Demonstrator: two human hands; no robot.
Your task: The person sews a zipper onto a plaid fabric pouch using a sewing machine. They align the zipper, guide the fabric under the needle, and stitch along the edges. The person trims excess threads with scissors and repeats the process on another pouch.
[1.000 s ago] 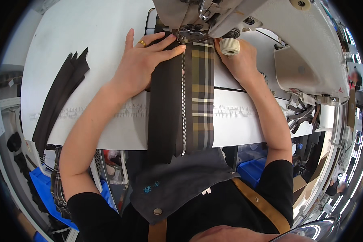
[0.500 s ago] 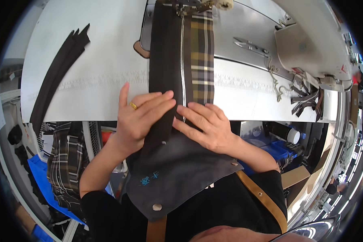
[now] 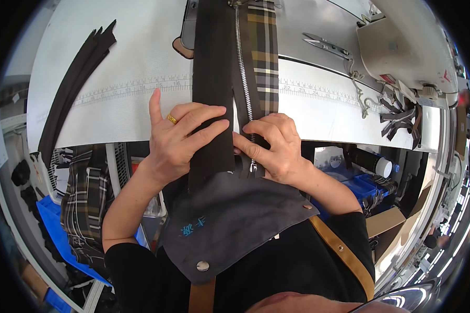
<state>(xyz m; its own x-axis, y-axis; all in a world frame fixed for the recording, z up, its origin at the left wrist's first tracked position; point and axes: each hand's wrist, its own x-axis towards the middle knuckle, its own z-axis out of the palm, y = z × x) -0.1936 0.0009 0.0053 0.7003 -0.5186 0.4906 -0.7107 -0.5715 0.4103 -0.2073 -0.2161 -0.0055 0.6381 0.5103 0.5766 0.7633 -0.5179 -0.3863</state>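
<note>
A long dark brown fabric strip (image 3: 211,68) runs from under the sewing machine's presser foot (image 3: 236,3) toward me. Beside it lies a metal-toothed zipper (image 3: 242,57) on brown tape, with plaid fabric (image 3: 266,57) along its right side. My left hand (image 3: 177,135), a ring on one finger, lies on the brown strip with its fingers stretched out. My right hand (image 3: 277,143) pinches the zipper tape near its lower end, thumb at the left edge and fingers bent over the teeth. Just below hangs the zipper slider (image 3: 253,167). A narrow gap shows between strip and zipper.
Loose brown strips (image 3: 78,81) lie on the table's left. Thread snips (image 3: 326,46) rest on the machine bed at right, near scraps (image 3: 399,117) and loose thread. A printed ruler (image 3: 141,86) crosses the white table. Plaid pieces (image 3: 86,203) hang over a blue bin at lower left.
My right hand has gone from lying flat to pinching the zipper. The zipper's lower end has swung right, opening a gap from the brown strip, and more teeth show. My left hand stays on the strip.
</note>
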